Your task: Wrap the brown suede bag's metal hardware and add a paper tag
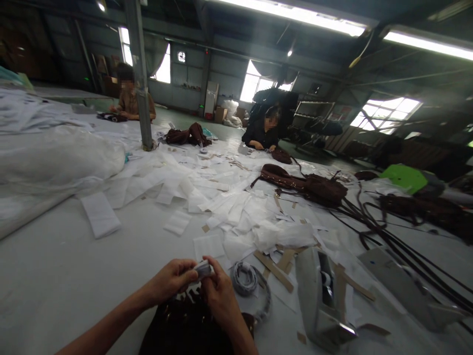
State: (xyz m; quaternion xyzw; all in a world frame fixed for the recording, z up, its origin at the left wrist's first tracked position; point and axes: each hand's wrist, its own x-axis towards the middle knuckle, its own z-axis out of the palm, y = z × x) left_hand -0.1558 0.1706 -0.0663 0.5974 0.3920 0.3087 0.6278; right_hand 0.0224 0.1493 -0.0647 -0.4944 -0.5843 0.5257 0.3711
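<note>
Low in the head view, both my hands pinch a short grey-white wrapped strip [203, 269] between thumbs and fingers. My left hand [176, 280] has its left end, and my right hand [217, 288] closes over the right end. Directly beneath them lies a dark brown bag [185, 328] with small shiny metal fittings, cut off by the bottom edge. White pieces show at its top, partly hidden by my fingers. Right beside my right hand rests a coil of grey wrapped strap [244, 278], its tail curving down towards the bag.
A grey tape dispenser [314, 291] stands at right among brown card strips [273, 270]. White foam sheets [236, 207] litter the table [140, 266]. Brown bags [306, 185] with long straps lie beyond. Two people work across the table, near a metal post [142, 84].
</note>
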